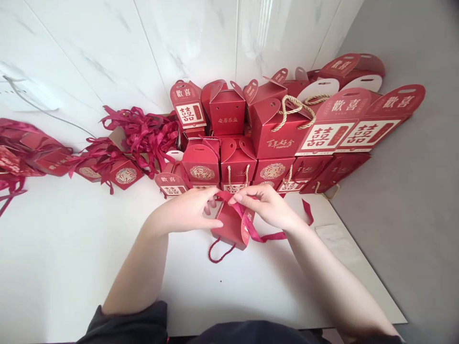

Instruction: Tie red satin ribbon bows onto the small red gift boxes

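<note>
A small red gift box (229,228) with folded flaps lies tilted on the white table in front of me. A dark red cord handle (215,255) loops out from its near side. My right hand (263,203) pinches a magenta ribbon (256,234) between thumb and forefinger above the box. One length of this ribbon trails right, passing behind my right wrist. On the box's left side is my left hand (193,208), thumb spread away from the fingers. Its forefinger tip touches the ribbon, and the thumb tip is by the box's edge.
Stacked red gift boxes (236,167), some with gold rope handles, stand along the tiled wall. Left of them are a heap of magenta ribbons (143,131) and several ribbon-tied boxes (124,171). A grey wall (401,191) bounds the table's right side.
</note>
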`<action>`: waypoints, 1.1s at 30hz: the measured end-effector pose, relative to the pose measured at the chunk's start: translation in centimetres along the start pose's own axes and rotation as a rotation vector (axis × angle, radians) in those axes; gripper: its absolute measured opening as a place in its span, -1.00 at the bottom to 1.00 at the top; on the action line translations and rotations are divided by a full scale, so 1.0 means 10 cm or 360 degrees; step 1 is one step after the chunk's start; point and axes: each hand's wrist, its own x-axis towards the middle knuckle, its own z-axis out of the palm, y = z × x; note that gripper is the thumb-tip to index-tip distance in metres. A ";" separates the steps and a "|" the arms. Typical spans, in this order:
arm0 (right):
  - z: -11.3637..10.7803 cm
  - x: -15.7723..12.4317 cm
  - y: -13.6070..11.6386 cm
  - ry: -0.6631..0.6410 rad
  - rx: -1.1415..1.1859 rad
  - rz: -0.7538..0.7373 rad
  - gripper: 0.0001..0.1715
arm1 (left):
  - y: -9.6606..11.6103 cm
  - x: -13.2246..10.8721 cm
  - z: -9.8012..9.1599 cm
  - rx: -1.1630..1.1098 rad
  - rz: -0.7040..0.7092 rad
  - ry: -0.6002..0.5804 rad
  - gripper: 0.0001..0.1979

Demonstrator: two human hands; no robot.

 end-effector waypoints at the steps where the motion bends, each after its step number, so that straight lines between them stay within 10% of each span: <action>1: 0.01 0.02 -0.03 0.0019 0.0015 0.0020 -0.54 | -0.03 0.01 -0.01 -0.0042 -0.0006 -0.0063 -0.49; 20: 0.18 0.13 0.03 -0.0076 -0.0083 0.0106 -0.55 | -0.13 0.00 -0.16 -0.0482 -0.0115 -0.0340 -0.63; 33: -0.04 0.03 -0.05 -0.0178 -0.0178 -0.0028 -0.65 | -0.26 -0.23 -0.46 -0.0012 -0.0189 0.0064 -0.65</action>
